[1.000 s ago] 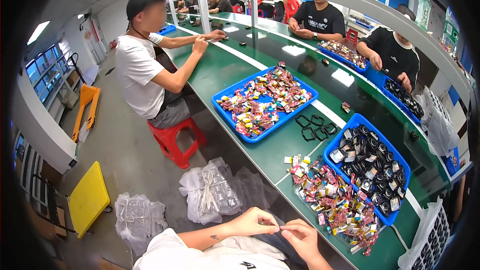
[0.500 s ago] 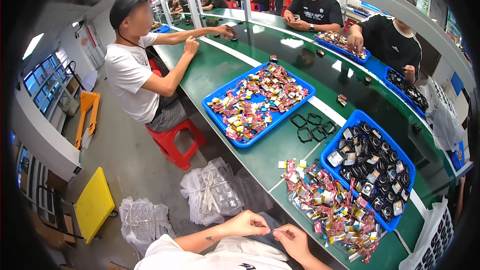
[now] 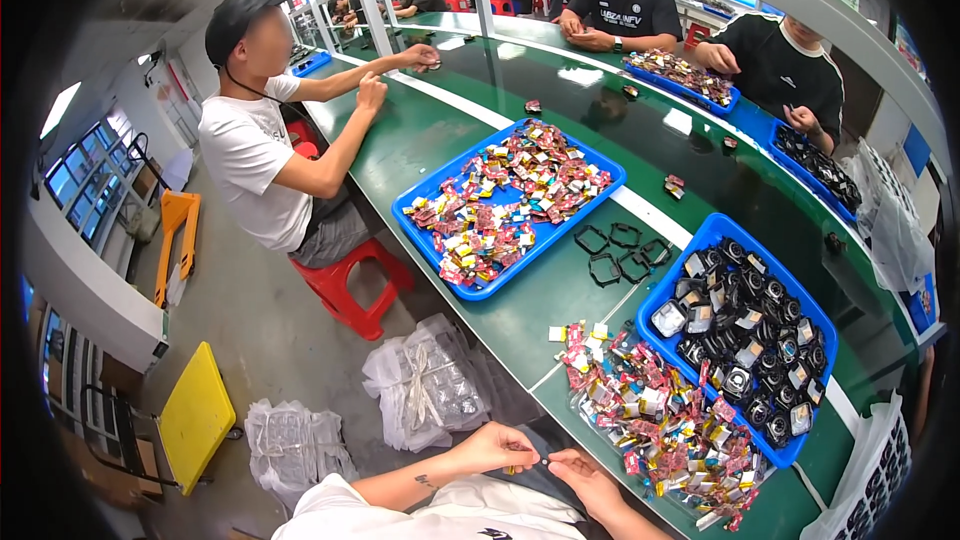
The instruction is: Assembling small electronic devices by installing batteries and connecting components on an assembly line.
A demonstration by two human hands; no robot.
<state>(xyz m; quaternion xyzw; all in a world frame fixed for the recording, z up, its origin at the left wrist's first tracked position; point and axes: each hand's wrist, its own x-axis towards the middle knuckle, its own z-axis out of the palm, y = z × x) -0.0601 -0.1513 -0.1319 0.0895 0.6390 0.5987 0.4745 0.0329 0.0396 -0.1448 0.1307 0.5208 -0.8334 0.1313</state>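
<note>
My left hand (image 3: 495, 446) and my right hand (image 3: 580, 467) meet at the bottom of the view, over my lap beside the green table's near edge (image 3: 545, 395). Together they pinch a tiny dark part (image 3: 541, 460) between thumb and fingertips. Just right of my hands lies a loose pile of small colourful pieces (image 3: 650, 410) on the table. Behind the pile stands a blue tray (image 3: 712, 232) filled with black round parts. Several empty black frames (image 3: 618, 252) lie to the tray's left.
A second blue tray (image 3: 415, 230) of colourful pieces sits farther along the table. A person in a white shirt (image 3: 255, 165) sits on a red stool (image 3: 345, 285) at left. Two people in black work across the table. Clear plastic bags (image 3: 425, 380) and a yellow cart (image 3: 195, 415) are on the floor.
The view has tilted and shifted a little. My hands stay together at the bottom, now slightly more to the right; the person in white has drawn the arms nearer.
</note>
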